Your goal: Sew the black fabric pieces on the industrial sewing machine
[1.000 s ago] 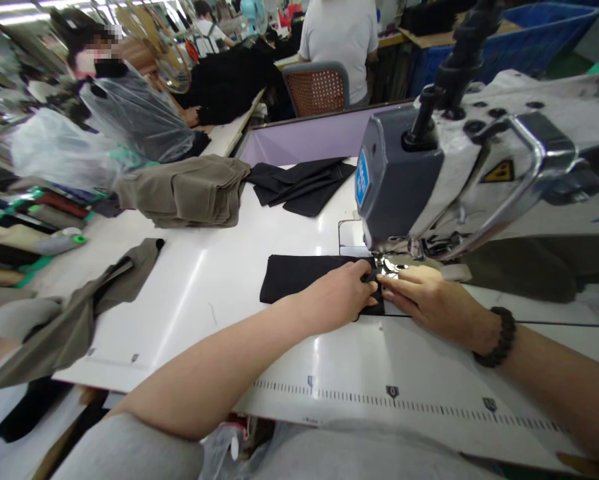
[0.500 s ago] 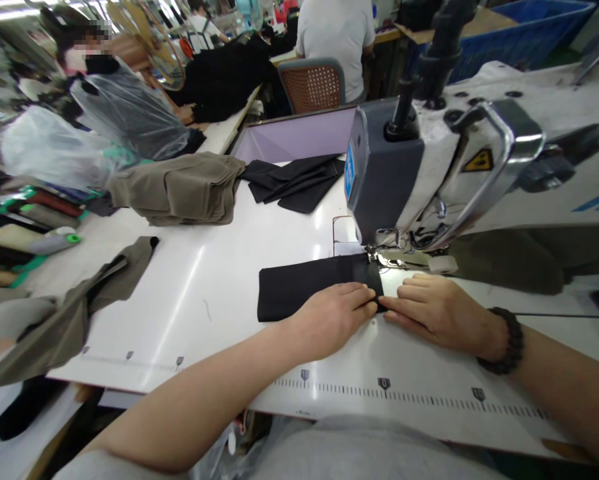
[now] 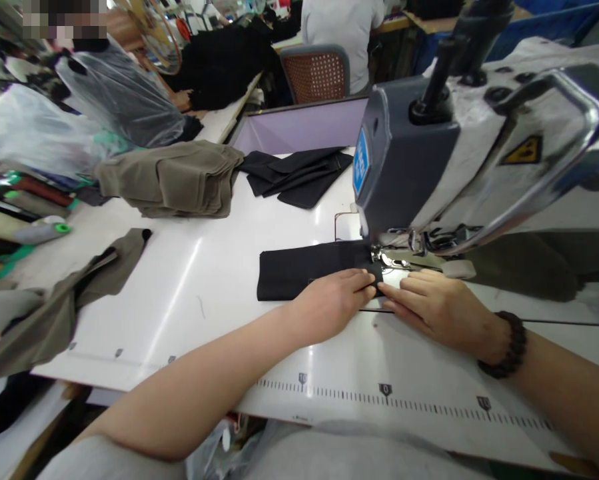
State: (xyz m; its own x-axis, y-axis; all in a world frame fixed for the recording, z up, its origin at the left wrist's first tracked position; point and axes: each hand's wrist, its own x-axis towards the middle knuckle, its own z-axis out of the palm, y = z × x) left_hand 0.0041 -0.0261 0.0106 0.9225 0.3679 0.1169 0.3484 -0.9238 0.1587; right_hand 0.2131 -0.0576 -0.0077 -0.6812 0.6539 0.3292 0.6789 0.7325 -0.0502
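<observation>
Head view: brown cloth lies at far left on a white counter, with a brown stack and a black bundle farther back. Nearer the worker, a black panel lies flat, its right end beside the presser foot. The left hand rests palm down on the panel's near edge, fingers extended; pressing unevenly could skew the cloth. Beside the fingertips, the foot of a sewing machine poses the sharper risk: a hand sliding forward could be caught should the needle run. The right hand, fingers half bent and gripping nothing visible, sets its index fingertip at the panel's right edge, where too hard a push might pucker it. Olive cloth lies at right, a possible snag if the panel swings that way.
</observation>
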